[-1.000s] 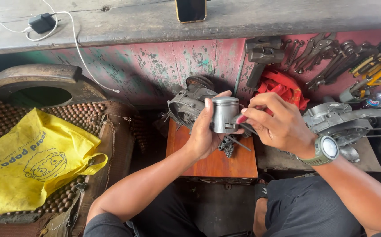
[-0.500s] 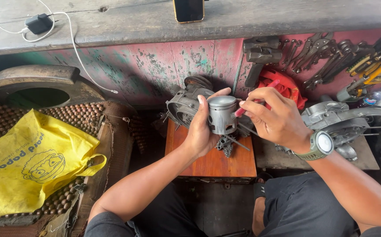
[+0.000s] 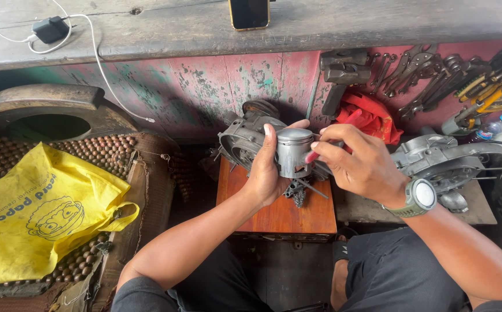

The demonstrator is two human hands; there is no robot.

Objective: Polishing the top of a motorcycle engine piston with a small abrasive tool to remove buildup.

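Observation:
My left hand (image 3: 267,173) grips a grey metal piston (image 3: 294,151), held upright above a small orange-brown wooden stool (image 3: 274,215). My right hand (image 3: 359,164), with a watch on the wrist, holds a red-handled tool (image 3: 327,143) whose tip is against the piston's side. Behind the piston lies a grey engine casing (image 3: 240,138). A small dark metal part (image 3: 297,193) sits under the piston on the stool.
A second engine casing (image 3: 441,162) rests at the right beside a red cloth (image 3: 372,115). Wrenches and pliers (image 3: 436,75) lie against the red wall. A yellow plastic bag (image 3: 37,211) lies on a beaded mat at left. A phone (image 3: 249,13) and charger (image 3: 50,29) sit on the wooden shelf.
Both hands and the piston have stayed almost in place; the piston has shifted slightly and the right hand's fingers have moved a little along the tool.

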